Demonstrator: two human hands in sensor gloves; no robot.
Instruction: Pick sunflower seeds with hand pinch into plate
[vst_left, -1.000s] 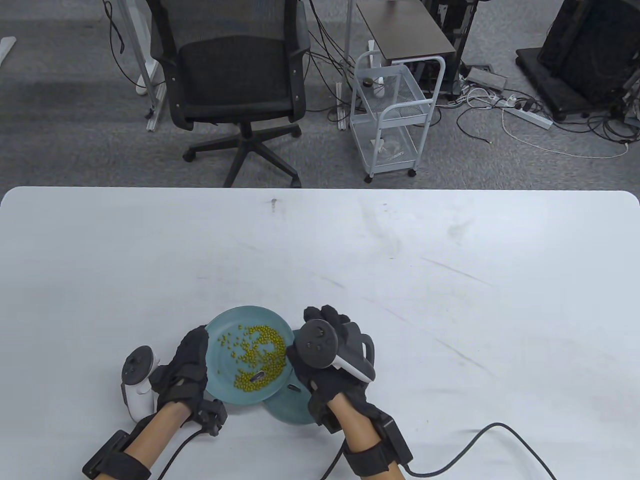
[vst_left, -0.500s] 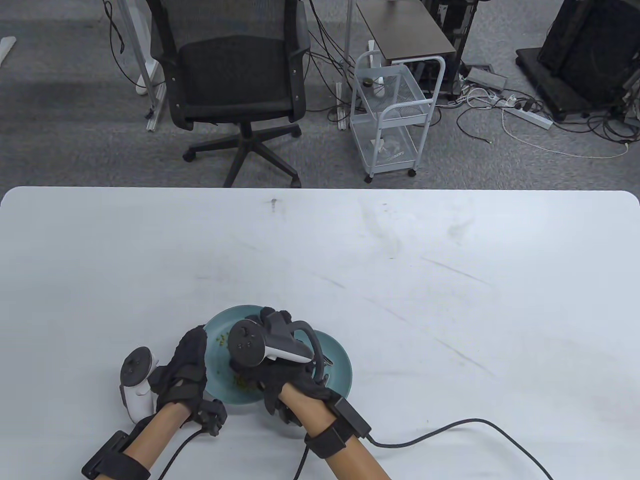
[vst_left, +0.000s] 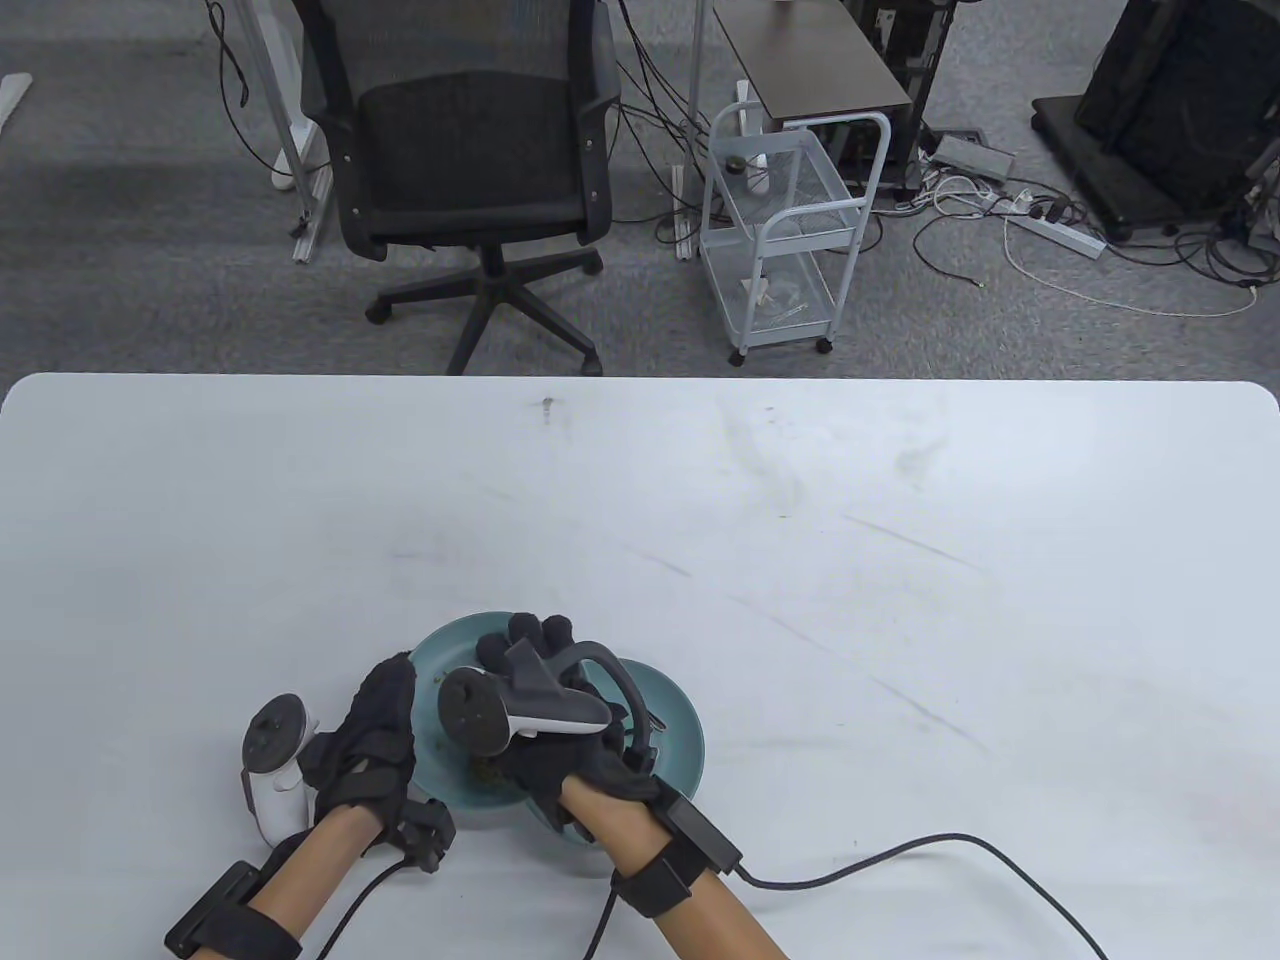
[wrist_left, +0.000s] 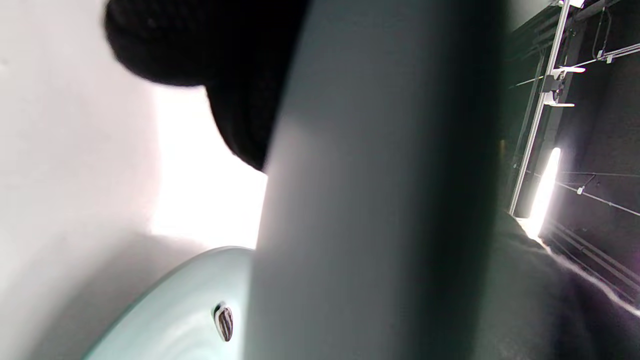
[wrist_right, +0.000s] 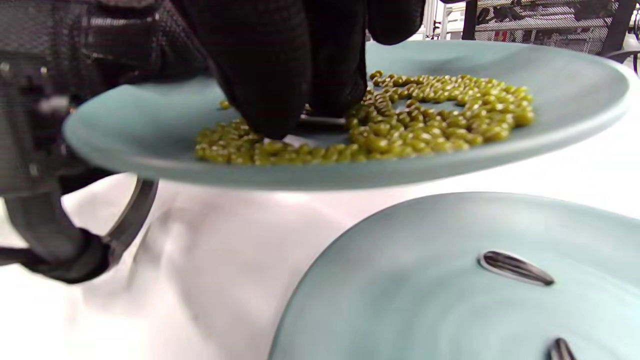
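My left hand (vst_left: 385, 700) grips the left rim of a teal plate (vst_left: 440, 650) and holds it lifted. The plate carries many green beans (wrist_right: 425, 120). My right hand (wrist_right: 310, 112) reaches down into the beans. Its thumb and a finger pinch a striped sunflower seed (wrist_right: 322, 120) lying among them. In the table view the tracker (vst_left: 500, 710) hides the pinch. A second teal plate (wrist_right: 425, 280) lies lower on the table (vst_left: 900, 600), partly under the first, with two sunflower seeds (wrist_right: 515, 267) in it. The left wrist view shows the lifted plate's underside (wrist_left: 375, 200) and one seed (wrist_left: 224, 322).
A black cable (vst_left: 900, 860) runs from my right wrist across the table at the front right. An office chair (vst_left: 470, 150) and a white wire cart (vst_left: 790, 230) stand on the floor beyond the table's far edge.
My right hand has moved left from over the lower plate to over the lifted bean plate, and its fingers have come down into the beans. The left hand and its plate stayed put.
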